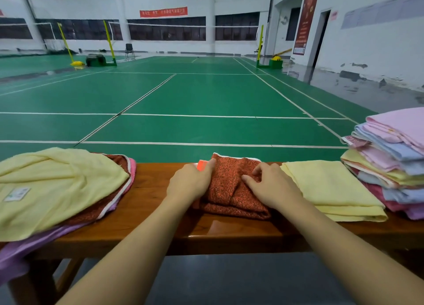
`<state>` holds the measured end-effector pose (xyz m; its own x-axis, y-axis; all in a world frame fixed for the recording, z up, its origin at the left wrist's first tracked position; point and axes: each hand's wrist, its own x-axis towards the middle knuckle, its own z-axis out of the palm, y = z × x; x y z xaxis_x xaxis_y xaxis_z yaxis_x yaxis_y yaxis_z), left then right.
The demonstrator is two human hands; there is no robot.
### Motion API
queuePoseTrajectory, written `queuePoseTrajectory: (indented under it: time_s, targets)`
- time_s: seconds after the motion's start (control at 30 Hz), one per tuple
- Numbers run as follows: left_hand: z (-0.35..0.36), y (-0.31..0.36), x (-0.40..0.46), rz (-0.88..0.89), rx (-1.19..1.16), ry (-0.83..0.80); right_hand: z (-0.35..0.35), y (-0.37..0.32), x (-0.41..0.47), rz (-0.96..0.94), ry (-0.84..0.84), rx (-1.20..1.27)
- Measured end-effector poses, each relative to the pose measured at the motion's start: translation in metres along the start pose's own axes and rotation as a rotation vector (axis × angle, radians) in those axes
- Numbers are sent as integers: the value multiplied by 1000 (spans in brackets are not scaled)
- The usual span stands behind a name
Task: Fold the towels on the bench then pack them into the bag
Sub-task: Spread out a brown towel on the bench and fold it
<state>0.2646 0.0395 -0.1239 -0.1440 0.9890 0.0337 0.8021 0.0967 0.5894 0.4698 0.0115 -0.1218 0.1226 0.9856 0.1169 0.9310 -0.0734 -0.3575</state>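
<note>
So, over at the far left of the wooden bench (pixel 149 203), well away from both hands, lies a loose heap of unfolded towels (pixel 57 190): a pale yellow one with a white label on top, a rust-red one with white trim peeking out beneath it, and a lilac one at the bottom, drooping over the front edge.

Next comes the left hand (pixel 190 183), palm down, fingers straight and laid along the left side of the rust-red towel (pixel 231 190), pressing it flat; a bright orange tag shows just past its fingertips. That towel sits mid-bench, already doubled into a thick bundle, a strip of white trim showing at its far edge.

On the towel's right side rests the right hand (pixel 273 185), its thumb and bent fingers pinching up a ridge of the red cloth.

Just right of that hand, touching the red bundle's edge, lies a neatly folded pale yellow towel (pixel 332 187).

Farther right stands a tall stack of folded towels (pixel 390 153) in pink, blue, yellow and deeper rose, near the bench's end. Beyond the bench stretches a green badminton court (pixel 183 98).
</note>
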Motion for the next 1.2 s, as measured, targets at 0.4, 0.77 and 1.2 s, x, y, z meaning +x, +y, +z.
queuePoseTrajectory:
  time_s: [0.4, 0.77, 1.2]
  targets:
    - [-5, 9, 5, 182, 245, 175, 11, 3, -8, -126, 12, -125]
    - [-13, -12, 2, 204, 373, 87, 11, -1, -13, -113, 14, -189]
    - [5, -4, -1, 15, 204, 13, 14, -14, -13, -139, 86, 264]
